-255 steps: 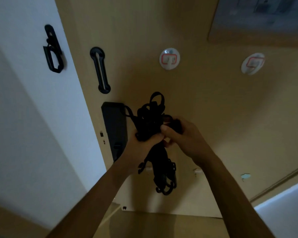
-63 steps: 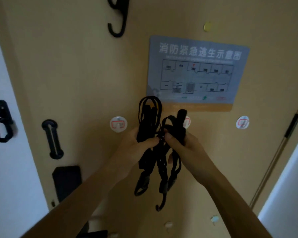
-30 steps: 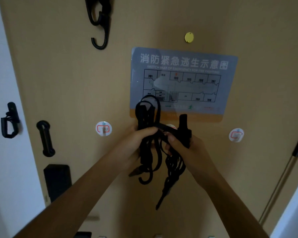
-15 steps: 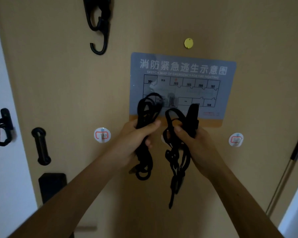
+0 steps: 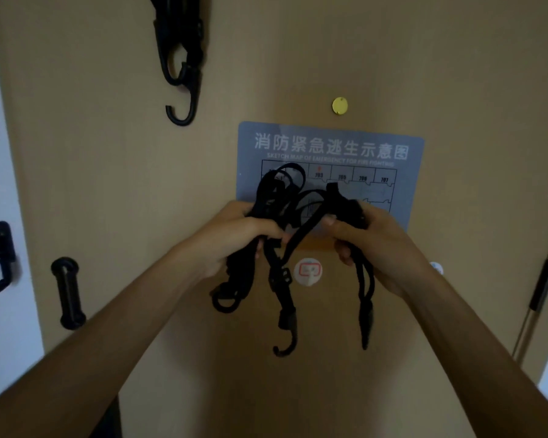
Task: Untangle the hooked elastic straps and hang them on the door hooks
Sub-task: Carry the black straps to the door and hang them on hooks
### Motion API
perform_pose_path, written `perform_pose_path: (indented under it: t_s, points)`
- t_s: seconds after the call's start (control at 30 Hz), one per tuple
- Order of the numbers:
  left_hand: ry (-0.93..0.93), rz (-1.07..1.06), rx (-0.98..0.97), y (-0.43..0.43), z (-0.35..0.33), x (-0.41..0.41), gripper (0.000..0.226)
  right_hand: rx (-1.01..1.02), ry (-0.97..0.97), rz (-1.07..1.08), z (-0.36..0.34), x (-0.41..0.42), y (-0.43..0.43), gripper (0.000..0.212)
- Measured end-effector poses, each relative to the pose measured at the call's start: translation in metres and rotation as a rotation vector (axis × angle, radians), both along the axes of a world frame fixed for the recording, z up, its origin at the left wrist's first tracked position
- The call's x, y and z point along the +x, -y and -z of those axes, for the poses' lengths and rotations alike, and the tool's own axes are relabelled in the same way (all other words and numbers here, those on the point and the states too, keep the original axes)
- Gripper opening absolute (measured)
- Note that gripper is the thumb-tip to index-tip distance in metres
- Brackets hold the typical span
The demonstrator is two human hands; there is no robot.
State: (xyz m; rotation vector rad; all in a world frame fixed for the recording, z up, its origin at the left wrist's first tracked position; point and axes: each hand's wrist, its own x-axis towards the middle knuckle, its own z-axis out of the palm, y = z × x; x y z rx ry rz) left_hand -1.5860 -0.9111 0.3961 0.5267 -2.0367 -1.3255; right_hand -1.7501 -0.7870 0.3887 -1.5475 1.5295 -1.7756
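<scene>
Before the door (image 5: 108, 153), the left hand (image 5: 234, 238) and right hand (image 5: 374, 245) grip the straps (image 5: 285, 248) between them, in front of the sign (image 5: 329, 147). A door hook (image 5: 308, 270) shows just below; another, seemingly, peeks right of the right hand

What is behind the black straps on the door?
Behind the straps, held in the left hand and right hand, are a blue evacuation sign and a round adhesive hook. The sign's lower left part is covered.
</scene>
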Motion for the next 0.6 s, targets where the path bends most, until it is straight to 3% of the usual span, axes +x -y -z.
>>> perform_pose_path:
  t_s: [0.1,0.17,0.3,0.4,0.47,0.6]
  points:
    - [0.02,0.001,-0.035,-0.001,-0.005,0.002,0.016,0.103,0.037,-0.042,-0.011,-0.002,0.0,0.031]
    - [0.032,-0.014,-0.05,0.0,-0.009,0.001,0.016,0.168,-0.005,-0.041,-0.018,-0.001,0.002,0.036]
    - [0.03,-0.036,-0.082,0.003,-0.015,-0.001,0.025,0.26,-0.138,0.002,-0.029,0.0,0.006,0.021]
    - [0.014,-0.037,-0.113,0.002,-0.019,-0.001,0.011,0.236,-0.163,-0.017,-0.037,-0.001,0.006,0.004]
    - [0.001,0.001,-0.117,0.002,-0.02,0.0,0.004,0.21,-0.142,-0.057,-0.041,-0.003,0.007,0.009]
    - [-0.048,0.114,-0.026,-0.001,-0.021,-0.002,0.014,0.208,-0.121,-0.166,-0.046,-0.008,0.011,0.022]
